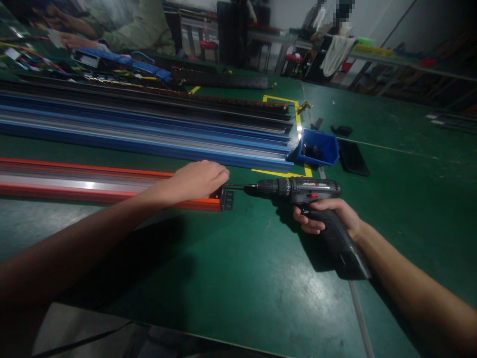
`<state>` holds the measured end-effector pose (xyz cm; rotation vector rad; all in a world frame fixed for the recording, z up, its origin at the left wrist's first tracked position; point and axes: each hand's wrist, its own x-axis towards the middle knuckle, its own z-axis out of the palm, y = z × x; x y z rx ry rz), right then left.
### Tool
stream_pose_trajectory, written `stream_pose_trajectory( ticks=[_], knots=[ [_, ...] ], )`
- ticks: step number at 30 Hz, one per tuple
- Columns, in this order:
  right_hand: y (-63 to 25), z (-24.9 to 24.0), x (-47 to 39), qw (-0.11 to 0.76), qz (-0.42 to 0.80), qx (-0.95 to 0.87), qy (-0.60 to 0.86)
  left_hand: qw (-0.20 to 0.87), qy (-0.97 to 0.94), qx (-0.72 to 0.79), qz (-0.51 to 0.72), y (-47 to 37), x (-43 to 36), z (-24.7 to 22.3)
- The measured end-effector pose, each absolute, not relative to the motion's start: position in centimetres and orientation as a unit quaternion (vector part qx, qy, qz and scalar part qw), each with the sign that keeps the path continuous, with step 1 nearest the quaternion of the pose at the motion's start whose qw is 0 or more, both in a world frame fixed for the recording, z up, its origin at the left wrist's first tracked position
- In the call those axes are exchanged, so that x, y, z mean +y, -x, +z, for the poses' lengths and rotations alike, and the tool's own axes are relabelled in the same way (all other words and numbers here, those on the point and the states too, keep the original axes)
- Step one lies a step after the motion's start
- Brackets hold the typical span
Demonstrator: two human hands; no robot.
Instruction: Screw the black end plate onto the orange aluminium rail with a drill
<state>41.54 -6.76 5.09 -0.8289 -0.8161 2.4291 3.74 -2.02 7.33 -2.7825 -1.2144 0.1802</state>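
My right hand (328,216) is wrapped round the grip of a black cordless drill (316,190). The drill lies level, and its long thin bit (242,186) points left, the tip at a black end cap (227,200) with slots in its flange. That cap sits on the right end of a long orange aluminium profile (203,204). Over this same end curls my left hand (199,180), closed on the profile beside the cap. Its fingertips are partly hidden, so whether they also pinch a screw cannot be seen.
Behind lie several blue profiles (223,149) and black profiles (238,112). A blue bin (322,146) with small dark parts stands right of them, beside a dark flat slab (353,157). Cables (33,54) clutter the far left, near another person's sleeve (139,30). The table (238,278) is green.
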Motion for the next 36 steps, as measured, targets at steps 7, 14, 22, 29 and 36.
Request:
stream_pose_trajectory(
  ticks=[7, 14, 22, 29, 36],
  knots=[
    [-41.48, 5.23, -6.80, 0.222, 0.882, -0.290, 0.297, 0.053, 0.913, -0.398, 0.072, -3.69, -1.84, 7.21],
    [-41.46, 5.25, -6.88, 0.228, 0.882, -0.283, 0.300, 0.047, 0.913, -0.400, 0.056, -3.69, -1.92, 7.21],
    [-41.48, 5.07, -6.78, 0.225, 0.890, -0.281, 0.281, 0.040, 0.913, -0.403, 0.051, -3.67, -1.85, 7.06],
    [-41.46, 5.08, -6.87, 0.227, 0.889, -0.279, 0.284, 0.052, 0.914, -0.398, 0.054, -3.57, -1.82, 7.00],
    [-41.52, 5.04, -6.81, 0.224, 0.889, -0.283, 0.281, 0.051, 0.915, -0.395, 0.059, -3.70, -2.00, 7.27]
  ],
)
